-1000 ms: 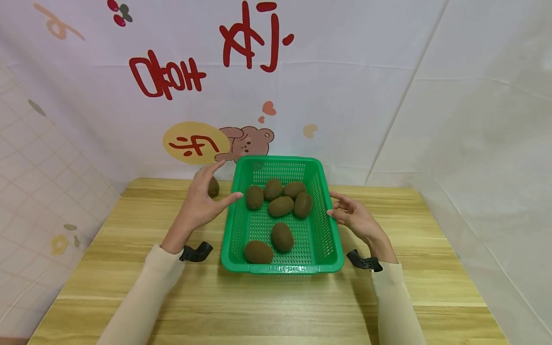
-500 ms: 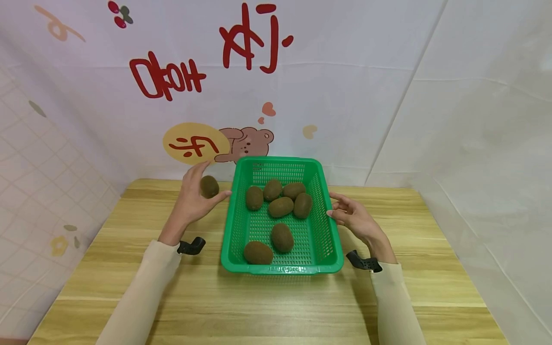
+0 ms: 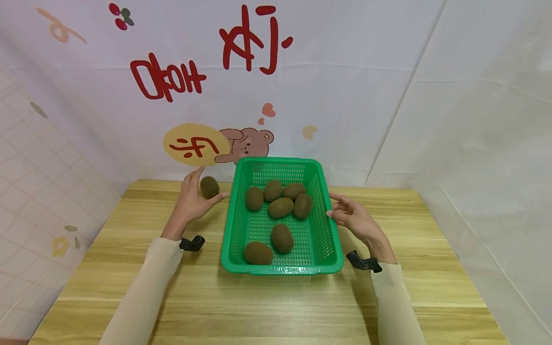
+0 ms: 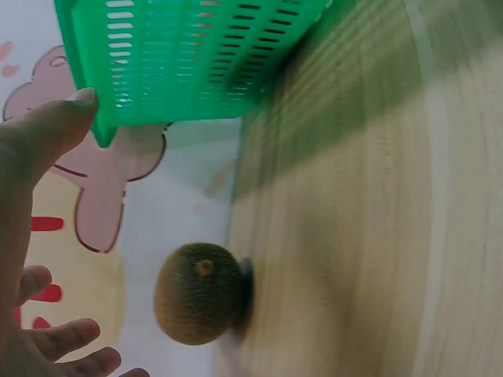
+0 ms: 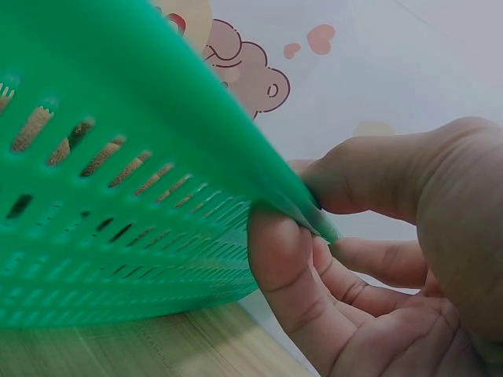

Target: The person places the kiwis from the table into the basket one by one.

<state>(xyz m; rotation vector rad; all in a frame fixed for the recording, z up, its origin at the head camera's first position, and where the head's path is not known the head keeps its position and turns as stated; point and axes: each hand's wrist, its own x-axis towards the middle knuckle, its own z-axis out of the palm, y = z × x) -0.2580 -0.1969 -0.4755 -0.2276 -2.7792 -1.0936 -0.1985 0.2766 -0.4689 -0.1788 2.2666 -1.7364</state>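
Note:
My left hand (image 3: 188, 204) is beside a lone brown kiwi (image 3: 210, 187) on the table, left of the green plastic basket (image 3: 282, 269). Its thumb and fingers are spread wide. In the left wrist view there is a gap between these fingers (image 4: 67, 338) and the kiwi. On the basket's right side, my right hand (image 3: 360, 221) pinches the rim between thumb and fingers, as the right wrist view shows. Several kiwis lie in the basket, such as one kiwi (image 3: 282, 238) near the middle and another kiwi (image 3: 258, 252) at the near left corner.
The wooden table (image 3: 276, 311) ends at a white printed cloth (image 3: 345, 96) hung behind the basket. More pale cloth (image 3: 487, 191) stands along the right side. A black wrist mount (image 3: 192, 243) sits on my left wrist and a similar mount (image 3: 364, 261) on the right.
My left hand has moved left and slightly down from beside the basket's left rim, uncovering more of the lone kiwi. My right hand and the basket have stayed in place.

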